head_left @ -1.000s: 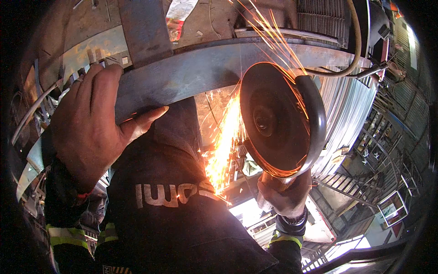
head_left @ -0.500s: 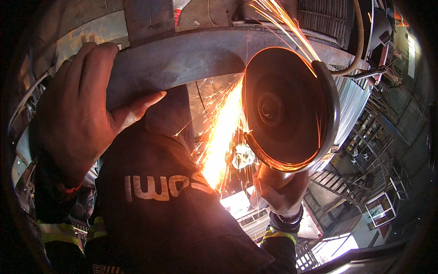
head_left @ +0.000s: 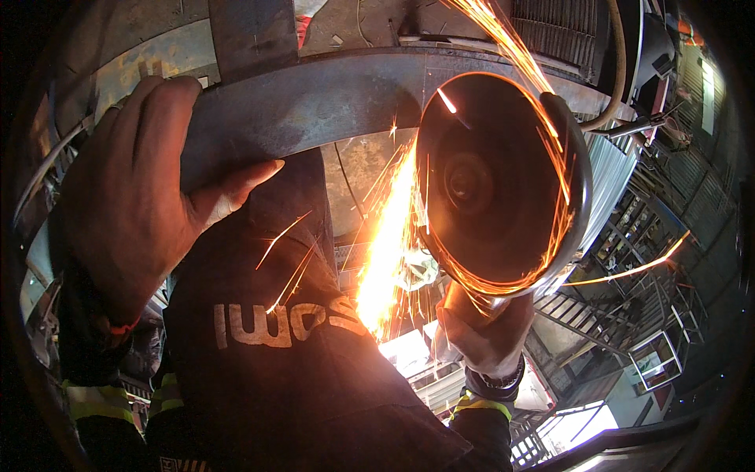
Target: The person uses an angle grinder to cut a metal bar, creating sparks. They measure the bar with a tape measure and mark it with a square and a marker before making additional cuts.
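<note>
My left hand (head_left: pixel 130 193) is clasped round the left end of a flat grey steel bar (head_left: pixel 314 106), fingers over its far edge and thumb under the near one. Closed round the body of an angle grinder, my right hand (head_left: pixel 491 330) is partly hidden behind the disc. The grinder's dark round disc (head_left: pixel 499 197) meets the bar's edge at the right, inside a curved metal guard (head_left: pixel 578 181). A bright stream of sparks (head_left: pixel 385 259) pours down from the contact, and more fly off above and around the guard.
Behind the bar, a wide dark steel plate (head_left: pixel 253 35) reaches away. A hose or cable (head_left: pixel 620 71) hangs at the upper right, near a ribbed metal grate (head_left: pixel 554 35). Racks and a white-framed stand (head_left: pixel 655 360) are on the right. My dark-clothed leg (head_left: pixel 259 315) lies below the sparks.
The grinder disc has shifted slightly up and to the left. The spark stream is narrower, and stray sparks now fly out to the right. My left hand has hardly moved.
</note>
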Motion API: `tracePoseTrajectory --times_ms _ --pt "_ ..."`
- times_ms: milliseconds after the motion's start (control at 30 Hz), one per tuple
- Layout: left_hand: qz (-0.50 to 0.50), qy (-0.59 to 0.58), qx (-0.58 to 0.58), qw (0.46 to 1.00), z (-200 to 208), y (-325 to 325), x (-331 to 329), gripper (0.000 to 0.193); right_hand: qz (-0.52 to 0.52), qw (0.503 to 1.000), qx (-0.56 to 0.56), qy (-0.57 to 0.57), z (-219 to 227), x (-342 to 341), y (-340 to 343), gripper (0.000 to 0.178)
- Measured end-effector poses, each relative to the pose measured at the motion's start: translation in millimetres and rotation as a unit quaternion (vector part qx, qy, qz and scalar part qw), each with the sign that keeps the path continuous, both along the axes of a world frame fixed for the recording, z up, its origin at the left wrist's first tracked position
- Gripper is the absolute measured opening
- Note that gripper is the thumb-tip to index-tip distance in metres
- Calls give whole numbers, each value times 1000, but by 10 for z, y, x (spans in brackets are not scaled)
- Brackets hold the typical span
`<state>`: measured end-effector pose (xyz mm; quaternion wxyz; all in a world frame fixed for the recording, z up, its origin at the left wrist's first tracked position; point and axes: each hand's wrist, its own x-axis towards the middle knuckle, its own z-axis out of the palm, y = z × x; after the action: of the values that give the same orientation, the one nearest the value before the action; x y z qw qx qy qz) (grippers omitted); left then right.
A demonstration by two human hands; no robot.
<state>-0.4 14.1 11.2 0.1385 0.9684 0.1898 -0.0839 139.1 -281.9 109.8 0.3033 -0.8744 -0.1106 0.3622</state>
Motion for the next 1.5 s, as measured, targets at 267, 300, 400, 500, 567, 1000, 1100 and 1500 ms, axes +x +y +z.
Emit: tracePoseTrajectory --times_ms 267,300,400,500,567,1000,1100,1500 --pt "13 -6 -20 1000 123 -6 235 89 -117 993 25 19 -11 -72 134 90" --pt "-9 -12 -8 1000 147 -2 282 88 -106 994 5 21 20 -59 57 90" --pt "-11 -20 1 1000 45 -17 75 86 -55 998 7 15 -25 -12 -6 90" --pt "-4 -21 -11 1000 2 -14 10 84 -2 1000 11 -15 -31 74 41 89" --pt "-7 -22 -14 1000 27 3 33 83 -7 1000 0 -25 -8 77 80 88" --pt "-3 -27 -20 999 27 14 17 81 -53 998 15 -40 -38 75 191 92" --pt "-8 -37 -11 999 23 11 11 82 -89 996 4 -23 0 48 297 94" --pt "-16 -38 4 999 64 37 -1 80 -5 1000 21 -16 2 156 294 95"
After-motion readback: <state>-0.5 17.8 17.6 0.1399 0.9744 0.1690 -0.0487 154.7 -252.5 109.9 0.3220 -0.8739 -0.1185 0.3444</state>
